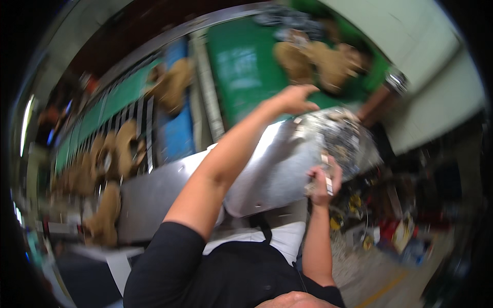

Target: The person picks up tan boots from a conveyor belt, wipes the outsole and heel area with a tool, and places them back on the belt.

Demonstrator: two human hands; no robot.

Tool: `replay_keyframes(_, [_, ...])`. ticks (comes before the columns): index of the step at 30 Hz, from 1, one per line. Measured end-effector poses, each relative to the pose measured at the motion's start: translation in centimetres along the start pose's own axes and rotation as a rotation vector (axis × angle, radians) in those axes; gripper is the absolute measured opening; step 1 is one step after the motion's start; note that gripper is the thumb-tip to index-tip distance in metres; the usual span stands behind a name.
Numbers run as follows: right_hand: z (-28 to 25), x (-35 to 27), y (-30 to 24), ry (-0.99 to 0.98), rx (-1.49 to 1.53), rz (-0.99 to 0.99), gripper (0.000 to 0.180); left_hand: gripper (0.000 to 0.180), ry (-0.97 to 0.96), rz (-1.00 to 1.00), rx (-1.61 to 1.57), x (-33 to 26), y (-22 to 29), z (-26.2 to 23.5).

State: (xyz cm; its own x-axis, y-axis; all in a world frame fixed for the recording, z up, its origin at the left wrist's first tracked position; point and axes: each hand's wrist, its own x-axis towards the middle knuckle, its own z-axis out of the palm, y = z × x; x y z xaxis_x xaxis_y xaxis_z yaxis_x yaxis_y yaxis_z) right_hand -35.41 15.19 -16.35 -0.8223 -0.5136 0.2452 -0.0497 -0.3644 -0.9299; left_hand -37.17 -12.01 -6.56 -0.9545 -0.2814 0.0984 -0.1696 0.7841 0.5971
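Left hand point(297, 99) is hovering, fingers apart, near upper-right boots point(331, 68). Right hand point(324, 182) is gripping a pale strip point(329, 180), seemingly steadying it.

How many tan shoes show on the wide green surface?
2: the left shoe just beyond the left hand, and the right shoe beside it. Blur may hide others.

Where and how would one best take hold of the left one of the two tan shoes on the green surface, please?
Probably by the near end of the left tan shoe, coming from the person's side with the left hand: that end faces the hand, while the other tan shoe crowds its right. Blur hides finer detail.
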Motion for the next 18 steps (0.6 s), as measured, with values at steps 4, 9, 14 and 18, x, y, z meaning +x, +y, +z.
replay_keyframes(4, [0.5, -0.4, -0.7, 0.005, -0.011, 0.009, 0.051, 0.054, 0.291, 0.05, 0.014, -11.2, -8.5, -4.4])
replay_keyframes(9, [1.6, -0.5, -0.9, -0.023, -0.076, -0.014, 0.055, 0.03, 0.985, -0.321, 0.154, -29.7, -18.4, -19.9])
replay_keyframes(14, [1.7, 0.2, -0.4, -0.021, -0.128, 0.004, 0.055, 0.091, 0.808, -0.965, 0.659, -46.1, -35.3, -26.0])
replay_keyframes(18, [1.2, 0.7, -0.6, -0.009, -0.187, 0.004, 0.055, 0.099, 0.431, -1.439, 0.301, -46.2, -37.4, -23.4])
